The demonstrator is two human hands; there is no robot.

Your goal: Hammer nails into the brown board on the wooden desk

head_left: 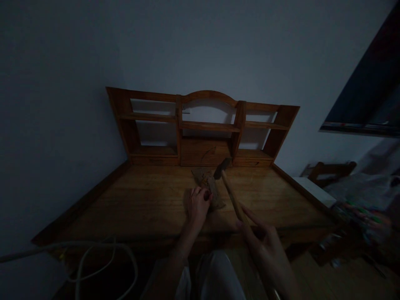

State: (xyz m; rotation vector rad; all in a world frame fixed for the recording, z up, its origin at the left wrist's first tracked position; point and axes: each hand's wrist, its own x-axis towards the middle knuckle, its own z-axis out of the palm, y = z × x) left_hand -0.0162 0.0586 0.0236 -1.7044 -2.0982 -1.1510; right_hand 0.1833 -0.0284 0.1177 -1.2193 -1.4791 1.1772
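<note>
My right hand (265, 246) is closed around the wooden handle of a hammer (233, 195). The hammer's dark head is raised at the far end, just right of a crumpled brownish piece of cloth or sacking (216, 200) on the desk. My left hand (198, 204) rests at the near left edge of that piece, its fingers bent around a small round brown thing (206, 195), too dark to name for certain. Small yellowish bits (204, 180) lie on the cloth beyond the fingers.
The wooden desk (140, 204) carries a shelf unit (206, 127) along its back, against the wall. A pale cable (93, 243) loops at the front left corner. On the right are a wooden chair back (334, 168) and blurred clutter (362, 212).
</note>
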